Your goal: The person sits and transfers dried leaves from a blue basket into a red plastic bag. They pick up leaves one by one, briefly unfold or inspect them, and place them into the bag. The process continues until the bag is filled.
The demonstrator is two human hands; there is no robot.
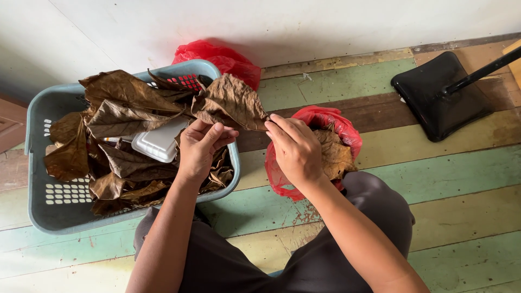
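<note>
1. My left hand (199, 147) and right hand (296, 149) both pinch one big dry brown leaf (230, 101), held in the air between them and just above the blue-grey basket (38, 184).
2. The leaf looks brittle. If my fingers pull apart too hard, I judge it could tear or crumble onto the painted floorboards (434, 173).
3. The red bag (325, 116) under my right hand sags open; a careless push could tip it and spill the leaves inside.
4. Counting: one basket to the left of my left hand, heaped with leaves too overlapped to number; one white lidded box (157, 144) among them; two red bags, the second (217, 57) beyond the basket; one black stand base (442, 95) well off to the right.
</note>
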